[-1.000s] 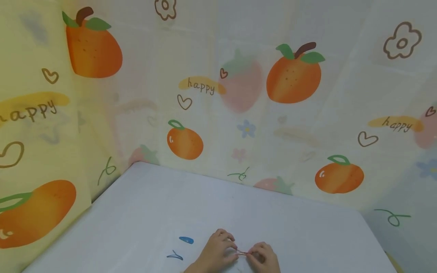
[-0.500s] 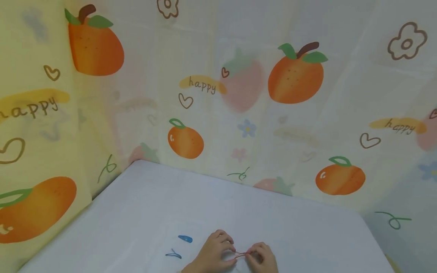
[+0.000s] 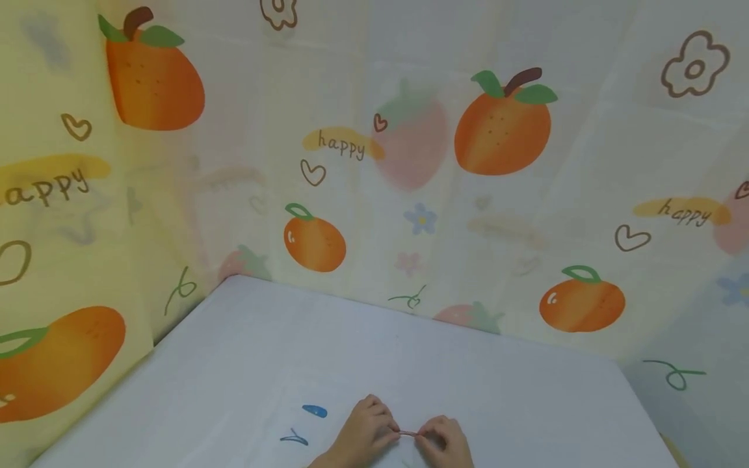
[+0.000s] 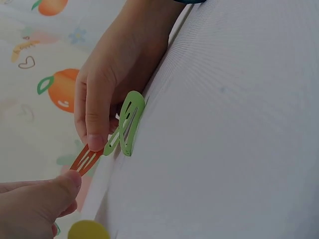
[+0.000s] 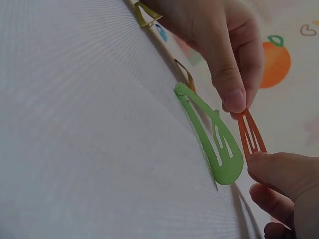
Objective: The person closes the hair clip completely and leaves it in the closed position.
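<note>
An orange snap hair clip is stretched between both hands, lying flat with its slots visible. My left hand pinches one end between thumb and fingers. At the other end, the fingertips of my right hand grip it. In the right wrist view the same orange hair clip shows between the left hand above and the right hand below. A green snap hair clip rests on the white table beside the hands, its parts spread apart in the left wrist view.
On the white table, a blue hair clip and a spread blue clip lie left of the left hand. Yellow clips appear farther off in the right wrist view. A fruit-printed curtain stands behind the table.
The orange clip's two parts stood apart at the left hand's end earlier; now they lie together as one flat strip. The left fingertips have come closer together. The right hand keeps its grip.
</note>
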Demonstrator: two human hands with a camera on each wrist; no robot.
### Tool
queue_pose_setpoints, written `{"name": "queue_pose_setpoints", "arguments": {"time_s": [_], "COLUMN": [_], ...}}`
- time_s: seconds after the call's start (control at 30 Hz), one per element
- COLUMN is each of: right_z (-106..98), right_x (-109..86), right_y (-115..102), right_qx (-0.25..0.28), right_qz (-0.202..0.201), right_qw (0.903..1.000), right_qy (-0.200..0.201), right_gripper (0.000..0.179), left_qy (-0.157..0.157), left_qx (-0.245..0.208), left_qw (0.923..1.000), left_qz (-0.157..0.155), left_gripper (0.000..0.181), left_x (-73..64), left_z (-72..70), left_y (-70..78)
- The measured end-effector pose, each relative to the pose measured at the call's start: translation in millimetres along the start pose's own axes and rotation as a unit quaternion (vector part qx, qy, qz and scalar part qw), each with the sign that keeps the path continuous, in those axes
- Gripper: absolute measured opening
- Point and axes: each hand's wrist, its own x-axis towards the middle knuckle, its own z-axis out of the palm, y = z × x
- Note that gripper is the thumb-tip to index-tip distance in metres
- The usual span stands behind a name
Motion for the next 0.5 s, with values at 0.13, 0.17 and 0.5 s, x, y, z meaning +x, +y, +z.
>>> {"name": "queue_pose_setpoints", "arguments": {"time_s": [0.13, 0.17, 0.5], "right_z": [2, 2, -8], "right_x": [-1.1, -0.9, 6.6], "right_y": [3, 4, -16], "right_qx": [0.017, 0.017, 0.044], "right_qz": [-0.023, -0.025, -0.029], "right_qw": [0.9996, 0.9995, 0.9975], "right_qy": [-0.008, -0.012, -0.047], "right_gripper": [0.022, 0.022, 0.015], "left_qy": [-0.001, -0.003, -0.024], "left_qx": [-0.002, -0.004, -0.044], "left_qw": [0.9999, 0.9998, 0.9983], "left_qz": [0.014, 0.018, 0.031], "left_gripper": [0.009, 0.009, 0.007], "left_x": [0.5, 1.1, 3.6], "left_z": [-2.9, -3.8, -5.0], "left_y": [1.0, 1.4, 4.8]}}
